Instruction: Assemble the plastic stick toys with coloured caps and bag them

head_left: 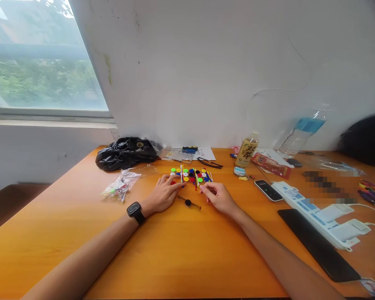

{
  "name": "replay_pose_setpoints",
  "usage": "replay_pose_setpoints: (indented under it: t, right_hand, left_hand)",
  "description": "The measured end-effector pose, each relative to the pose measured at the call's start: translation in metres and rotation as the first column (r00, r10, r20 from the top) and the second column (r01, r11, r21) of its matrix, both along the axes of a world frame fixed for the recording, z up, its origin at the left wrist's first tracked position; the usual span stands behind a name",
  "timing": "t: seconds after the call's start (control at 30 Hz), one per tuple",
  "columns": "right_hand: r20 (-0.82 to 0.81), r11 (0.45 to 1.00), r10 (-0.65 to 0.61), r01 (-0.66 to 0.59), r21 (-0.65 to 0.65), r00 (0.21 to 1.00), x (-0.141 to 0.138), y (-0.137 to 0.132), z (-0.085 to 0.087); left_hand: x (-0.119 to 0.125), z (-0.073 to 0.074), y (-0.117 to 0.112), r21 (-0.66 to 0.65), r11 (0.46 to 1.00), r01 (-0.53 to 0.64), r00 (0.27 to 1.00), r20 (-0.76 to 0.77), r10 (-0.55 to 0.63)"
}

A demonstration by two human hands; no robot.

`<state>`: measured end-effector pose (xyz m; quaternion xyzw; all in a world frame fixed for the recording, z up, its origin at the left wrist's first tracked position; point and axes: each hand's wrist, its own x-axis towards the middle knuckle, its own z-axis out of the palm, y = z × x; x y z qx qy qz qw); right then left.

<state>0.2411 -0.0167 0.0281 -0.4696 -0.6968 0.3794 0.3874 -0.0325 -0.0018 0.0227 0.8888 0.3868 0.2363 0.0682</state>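
Note:
Small round pieces like buttons point(186, 180) in yellow, green, red, blue, black and white lie in rows at the table's middle, with thin coloured strips point(195, 180) upright between them. My left hand point(164, 194), with a black watch on its wrist, lies flat at the near left of the pieces. Its fingers are spread, the tips touching the left side of the group and hiding some pieces. At the near right corner my right hand point(219, 198) has thumb and fingers pinched together; what they hold cannot be made out. A dark disc on a thin band point(188, 203) lies between the hands.
Behind on the left are a black plastic bag point(125, 152) and a clear bag of small parts point(120, 187). Black glasses point(209, 163) lie behind the pieces. On the right stand a tea bottle point(246, 151), a white power strip point(312, 214) and a black slab point(318, 243).

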Motion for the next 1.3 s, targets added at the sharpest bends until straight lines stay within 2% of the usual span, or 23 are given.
replay_pose_setpoints:
  t: [0.43, 0.7, 0.97, 1.1, 1.3]
  right_hand:
    - [0.025, 1.0, -0.015, 0.015, 0.012, 1.0, 0.001, -0.001, 0.003]
    - [0.039, 1.0, 0.002, -0.003, 0.018, 0.999, 0.002, 0.001, -0.001]
    - [0.076, 1.0, 0.012, -0.014, 0.023, 0.997, 0.0, 0.0, -0.003]
    - [0.146, 0.995, 0.037, -0.051, 0.089, 0.989, -0.003, -0.006, 0.0]
    - [0.268, 0.975, 0.15, -0.188, 0.121, 0.952, -0.01, -0.017, 0.002]
  left_hand:
    - [0.0, 0.002, 0.002, -0.006, 1.0, 0.017, 0.991, 0.132, -0.016]
    - [0.001, 0.004, 0.0, -0.008, 1.0, 0.006, 0.997, 0.083, -0.006]
    - [0.001, 0.0, 0.005, -0.048, 0.999, -0.005, 0.98, 0.198, 0.015]
    - [0.002, -0.001, 0.006, -0.067, 0.997, -0.037, 0.974, 0.22, 0.051]
    - [0.002, -0.001, 0.005, -0.105, 0.988, -0.112, 0.951, 0.277, 0.137]
